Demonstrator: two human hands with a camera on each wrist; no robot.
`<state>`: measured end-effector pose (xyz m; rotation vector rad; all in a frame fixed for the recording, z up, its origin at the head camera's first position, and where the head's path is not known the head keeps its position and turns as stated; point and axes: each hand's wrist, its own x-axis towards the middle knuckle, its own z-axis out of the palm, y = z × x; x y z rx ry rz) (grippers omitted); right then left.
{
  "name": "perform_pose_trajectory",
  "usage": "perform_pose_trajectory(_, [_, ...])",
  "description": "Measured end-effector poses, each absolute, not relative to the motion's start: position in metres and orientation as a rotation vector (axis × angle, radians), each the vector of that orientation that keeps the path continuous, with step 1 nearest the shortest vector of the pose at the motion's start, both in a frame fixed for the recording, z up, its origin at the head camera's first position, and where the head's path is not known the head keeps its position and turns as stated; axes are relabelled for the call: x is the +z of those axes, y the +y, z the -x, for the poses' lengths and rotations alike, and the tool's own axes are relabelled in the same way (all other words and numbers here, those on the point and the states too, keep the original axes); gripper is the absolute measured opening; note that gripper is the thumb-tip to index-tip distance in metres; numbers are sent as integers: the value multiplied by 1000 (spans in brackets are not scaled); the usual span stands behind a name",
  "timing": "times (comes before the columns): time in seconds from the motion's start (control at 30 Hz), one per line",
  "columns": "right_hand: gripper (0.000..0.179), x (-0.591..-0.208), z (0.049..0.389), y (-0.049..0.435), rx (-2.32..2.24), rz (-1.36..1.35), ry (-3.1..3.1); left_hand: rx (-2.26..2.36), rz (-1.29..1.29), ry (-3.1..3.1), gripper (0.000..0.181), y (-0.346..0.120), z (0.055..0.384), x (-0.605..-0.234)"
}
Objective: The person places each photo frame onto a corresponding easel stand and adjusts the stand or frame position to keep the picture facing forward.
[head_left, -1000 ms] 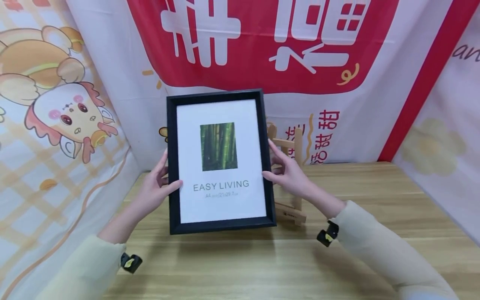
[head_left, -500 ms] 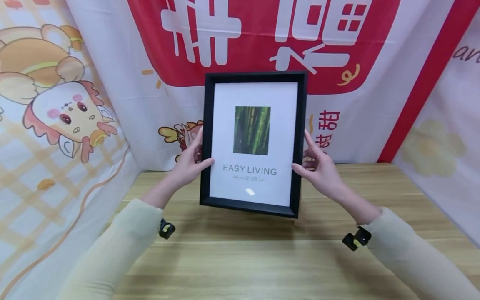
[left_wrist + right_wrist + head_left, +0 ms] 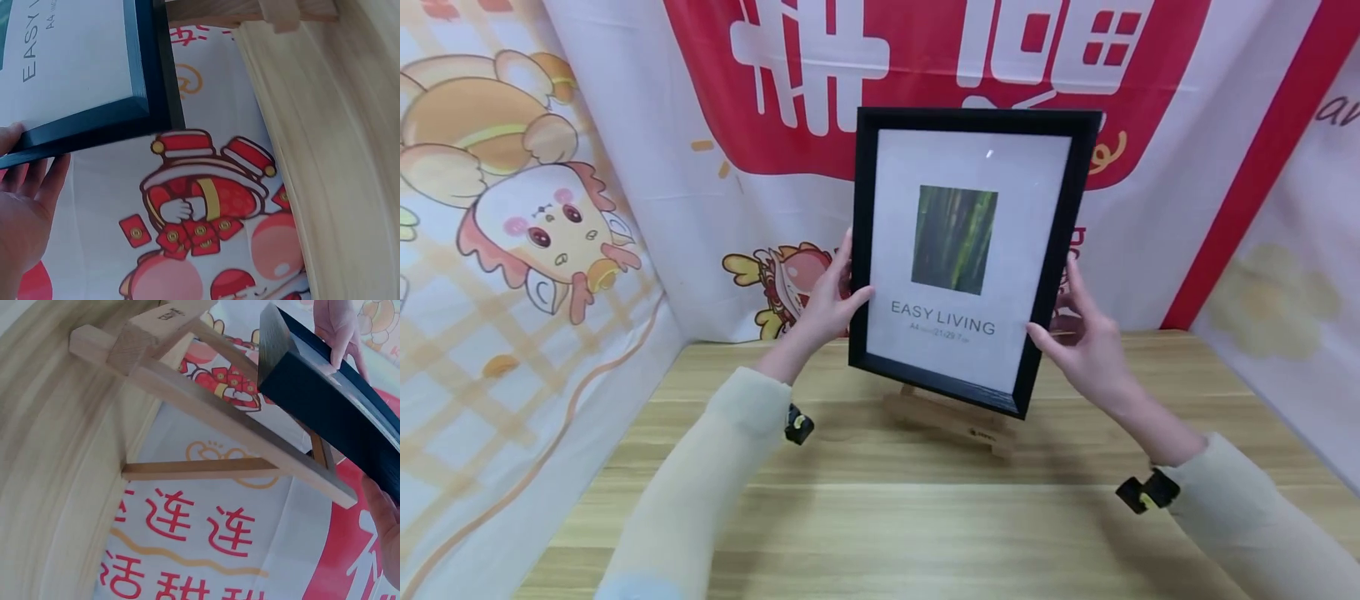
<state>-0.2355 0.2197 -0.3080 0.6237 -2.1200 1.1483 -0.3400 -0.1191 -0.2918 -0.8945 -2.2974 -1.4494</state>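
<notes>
A black-edged picture frame [image 3: 955, 342] with a small bamboo print and "EASY LIVING" lettering is held up in both hands, tilted slightly clockwise. My left hand [image 3: 826, 304] grips its left side, thumb on the front and fingers behind. On the right side my right hand [image 3: 1092, 346] holds it likewise. Behind and below stands a small wooden easel [image 3: 951, 417], mostly hidden by the frame in the head view. The right wrist view shows the easel [image 3: 231, 419] side-on, with the frame's lower edge [image 3: 312, 400] raised off its bottom ledge [image 3: 156, 328].
The easel stands on a wood-grain table [image 3: 925, 517]. A printed cloth backdrop [image 3: 775, 200] hangs just behind it, with a patterned cloth [image 3: 542, 358] at the left and another [image 3: 1285, 250] at the right.
Both hands have carried the picture frame right and upward, from beside the easel to in front of it. Its tilt has turned from slightly counter-clockwise to clockwise. The easel's ledge now shows beneath.
</notes>
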Motion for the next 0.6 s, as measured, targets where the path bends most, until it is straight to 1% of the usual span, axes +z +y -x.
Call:
perform_pose_trajectory(0.2, [99,-316,235,227,1110,-618,-2093,-1456,890,-2282,86,-106,347,-296])
perform_pose_trajectory(0.37, [97,-324,238,232,1089,-612,-2092,-1477,872,-2286,87,-101,348,-308])
perform_pose_trajectory(0.6, [99,-336,239,237,1064,-580,-2151,-1460,815,-2323,87,-96,347,-327])
